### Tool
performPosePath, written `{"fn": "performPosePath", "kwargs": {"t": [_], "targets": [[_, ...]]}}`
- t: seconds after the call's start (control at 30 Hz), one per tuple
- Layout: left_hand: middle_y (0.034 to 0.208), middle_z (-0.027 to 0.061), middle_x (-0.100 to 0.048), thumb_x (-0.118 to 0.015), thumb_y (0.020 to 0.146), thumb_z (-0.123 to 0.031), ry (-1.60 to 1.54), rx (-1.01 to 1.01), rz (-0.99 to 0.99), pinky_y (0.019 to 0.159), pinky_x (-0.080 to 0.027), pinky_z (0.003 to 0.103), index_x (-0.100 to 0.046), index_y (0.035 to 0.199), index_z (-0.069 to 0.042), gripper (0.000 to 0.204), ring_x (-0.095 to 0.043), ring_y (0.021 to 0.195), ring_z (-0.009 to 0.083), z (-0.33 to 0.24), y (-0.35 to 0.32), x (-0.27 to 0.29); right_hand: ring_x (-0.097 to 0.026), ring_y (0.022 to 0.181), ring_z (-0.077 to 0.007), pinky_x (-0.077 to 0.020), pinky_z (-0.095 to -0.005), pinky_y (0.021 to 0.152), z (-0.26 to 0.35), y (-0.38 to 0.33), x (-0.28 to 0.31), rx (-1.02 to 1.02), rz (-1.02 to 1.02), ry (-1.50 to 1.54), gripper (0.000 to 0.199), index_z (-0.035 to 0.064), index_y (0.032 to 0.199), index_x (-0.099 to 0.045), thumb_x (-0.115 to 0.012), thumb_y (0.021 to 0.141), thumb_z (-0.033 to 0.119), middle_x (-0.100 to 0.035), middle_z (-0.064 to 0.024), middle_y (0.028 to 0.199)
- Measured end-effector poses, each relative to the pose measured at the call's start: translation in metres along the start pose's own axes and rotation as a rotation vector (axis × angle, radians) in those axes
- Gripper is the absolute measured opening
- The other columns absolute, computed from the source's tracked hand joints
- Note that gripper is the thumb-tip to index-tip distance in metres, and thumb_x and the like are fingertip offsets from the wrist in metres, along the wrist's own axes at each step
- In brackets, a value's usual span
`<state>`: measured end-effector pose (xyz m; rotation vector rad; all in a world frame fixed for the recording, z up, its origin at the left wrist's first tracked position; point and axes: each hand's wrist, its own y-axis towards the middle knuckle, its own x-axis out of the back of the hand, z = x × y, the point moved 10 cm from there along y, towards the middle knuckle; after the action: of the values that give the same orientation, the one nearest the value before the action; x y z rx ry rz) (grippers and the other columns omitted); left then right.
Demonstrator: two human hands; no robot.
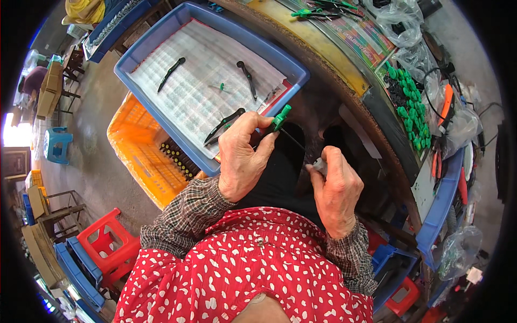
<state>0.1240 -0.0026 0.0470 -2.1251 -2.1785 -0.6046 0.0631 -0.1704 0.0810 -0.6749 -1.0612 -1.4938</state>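
Grey floor (102,129), red stool (127,236), blue stool (58,138) — beyond

red plas. stool (127,243), blue stool (57,139), cdbd box (51,86), yel. cloth (85,11)

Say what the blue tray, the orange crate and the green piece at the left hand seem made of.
Blue tray: probably plastic, satin, judging by its smooth, rounded rim. Orange crate: likely plastic, slightly glossy, with regular slotted walls. Green piece: perhaps plastic, fairly glossy, evenly coloured.
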Motion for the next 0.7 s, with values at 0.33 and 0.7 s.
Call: {"fn": "performPosePath", "kwargs": {"t": [0.33, 0.7], "targets": [[0.069, -0.0019, -0.053, -0.068, 0.08, 0.0, 0.001, -0.024, -0.004, 0.053, -0.037, 0.02, -0.065, 0.095, -0.001, 0.015, -0.046, 0.059, 0.0029, 0.0, -0.001, -0.001, -0.058, 0.076, -0.0266, -0.0447, -0.0373, 0.063, 0.014, -0.001, 0.01, 0.17, -0.094, -0.16, 0.033, 0.0005, 0.102, -0.058, -0.072, 0.073, 0.004, -0.057, -0.0125, 0.084], [0.071, -0.0016, -0.053, -0.068, 0.081, 0.0, -0.011, -0.012, -0.011, 0.053, -0.039, 0.02, -0.064, 0.095, -0.001, 0.014, -0.046, 0.06, 0.0028, -0.001, 0.0, 0.001, -0.06, 0.072, -0.0313, -0.0456, -0.0407, 0.065, -0.002, 0.0, -0.003, -0.056, 0.138, 0.323, 0.03, 0.0008, 0.106, -0.057, -0.069, 0.079, 0.002, -0.058, -0.0128, 0.084]]}}
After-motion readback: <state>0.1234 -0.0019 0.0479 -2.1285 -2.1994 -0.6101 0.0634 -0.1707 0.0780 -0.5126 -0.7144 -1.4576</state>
